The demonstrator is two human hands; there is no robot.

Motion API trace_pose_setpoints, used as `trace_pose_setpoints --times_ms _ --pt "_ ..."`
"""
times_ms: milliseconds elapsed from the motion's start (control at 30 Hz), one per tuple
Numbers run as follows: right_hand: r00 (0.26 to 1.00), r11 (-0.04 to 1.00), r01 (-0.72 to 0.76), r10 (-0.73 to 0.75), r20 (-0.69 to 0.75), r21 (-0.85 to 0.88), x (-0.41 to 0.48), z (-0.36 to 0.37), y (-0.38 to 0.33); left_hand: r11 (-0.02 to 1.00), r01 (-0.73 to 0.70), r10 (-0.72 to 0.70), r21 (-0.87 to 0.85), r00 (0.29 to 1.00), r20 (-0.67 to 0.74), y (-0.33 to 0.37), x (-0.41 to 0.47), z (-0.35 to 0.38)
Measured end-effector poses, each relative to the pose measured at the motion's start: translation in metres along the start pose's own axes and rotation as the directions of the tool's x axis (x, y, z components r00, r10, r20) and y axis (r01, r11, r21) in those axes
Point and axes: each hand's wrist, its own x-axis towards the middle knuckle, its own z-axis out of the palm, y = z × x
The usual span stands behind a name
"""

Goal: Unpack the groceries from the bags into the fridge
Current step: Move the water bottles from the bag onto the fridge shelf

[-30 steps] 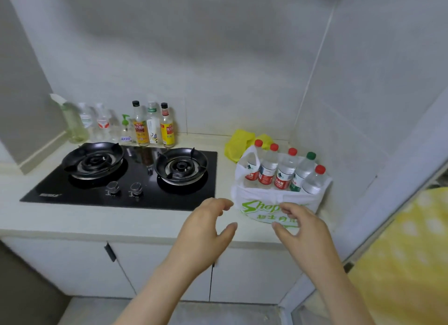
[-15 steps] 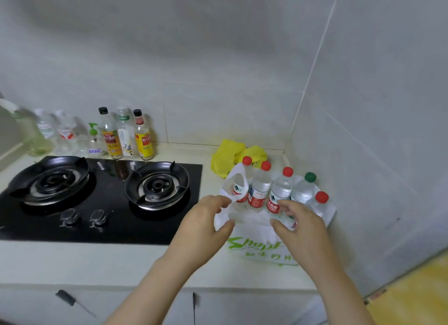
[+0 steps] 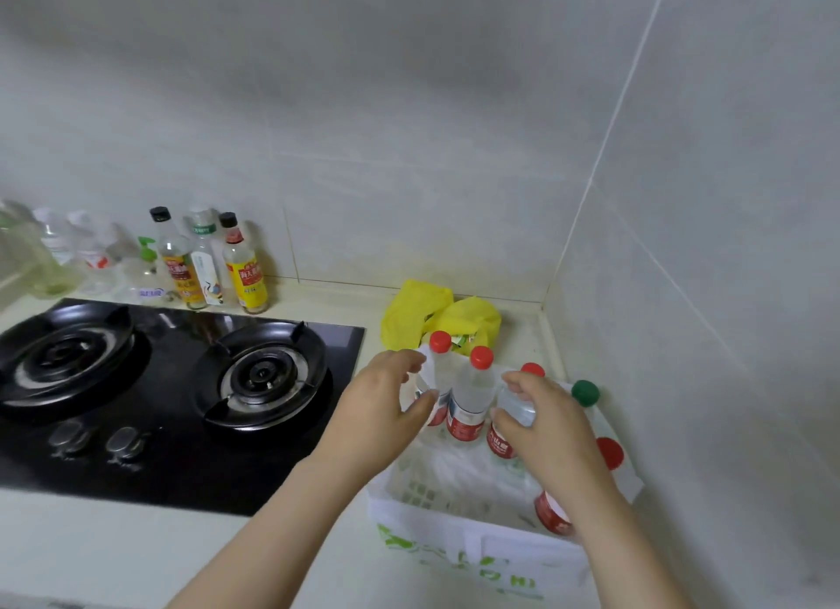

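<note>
The step in hand is the very first: taking bottles out of the bag [image 3: 477, 540], which stands open on the counter [image 3: 113, 545] with its load still inside. No fridge is in view.

Three red-capped water bottles stand upright in a row along the bag's far side. The left hand [image 3: 386, 408] is cupped wide around the end bottle [image 3: 440, 367] at the bag's far left corner, fingers above and thumb below. I cannot tell whether it grips the bottle, touches the bag's handle, or holds nothing. The right hand [image 3: 550, 431] is curled round the shoulder of the third bottle [image 3: 500, 442], thumb and fingers on either side, and looks to be holding it. The middle bottle [image 3: 470, 395] stands untouched between the two hands. A green-capped bottle [image 3: 585, 392] sits at the bag's far right.

Next, I judge, each hand needs a firm grip and a straight lift, so the soft bag wall is not dragged up and neighbouring bottles do not topple. Then comes the carry to the fridge.
</note>
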Motion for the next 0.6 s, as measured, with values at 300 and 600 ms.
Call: trace_pose_setpoints --times_ms 300,600 --pt "1.000 0.999 -0.002 0.003 0.030 -0.033 0.049 0.024 0.009 0.997 -0.038 0.036 0.068 0.999 0.037 -0.018 0.063 0.026" --pt "0.997 0.992 -0.029 0.038 0.067 -0.125 0.087 0.045 0.011 0.991 -0.081 0.065 0.109 0.987 0.145 -0.039 0.109 0.053"
